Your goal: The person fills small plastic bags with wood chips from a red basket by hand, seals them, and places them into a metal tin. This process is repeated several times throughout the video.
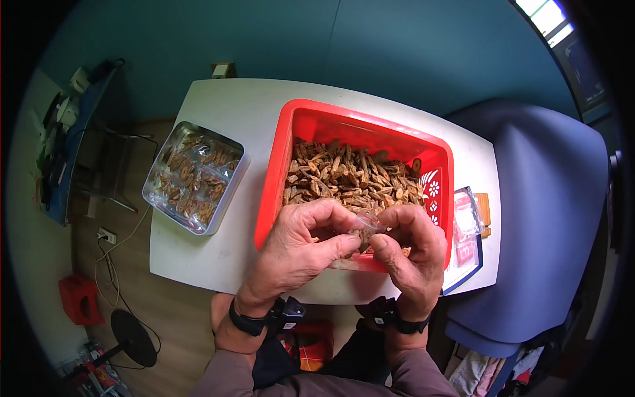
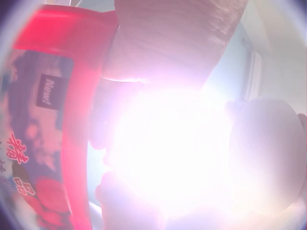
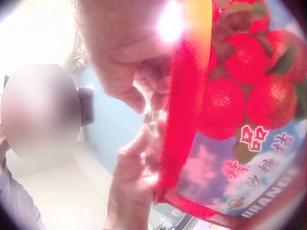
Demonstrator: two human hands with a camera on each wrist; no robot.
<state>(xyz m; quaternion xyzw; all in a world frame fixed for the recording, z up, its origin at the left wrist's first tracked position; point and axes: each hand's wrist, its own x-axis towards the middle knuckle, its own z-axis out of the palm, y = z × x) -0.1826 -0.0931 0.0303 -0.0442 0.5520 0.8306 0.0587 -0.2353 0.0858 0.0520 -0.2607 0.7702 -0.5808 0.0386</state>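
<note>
"Please, what do the hands hold?"

"The left hand (image 1: 288, 255) and the right hand (image 1: 418, 257) both pinch one small, clear plastic bag (image 1: 365, 225), above the near side of the red plastic basket (image 1: 272, 178), which contains brown, dry-looking slices (image 1: 337, 172)."

"How will this bag handle?"

"I judge it light, soft and a little slippery. Its thin film could tear under strong pulling, so it is better to take opposite edges between thumb and finger."

"And inside?"

"The fingers cover much; I cannot tell."
</note>
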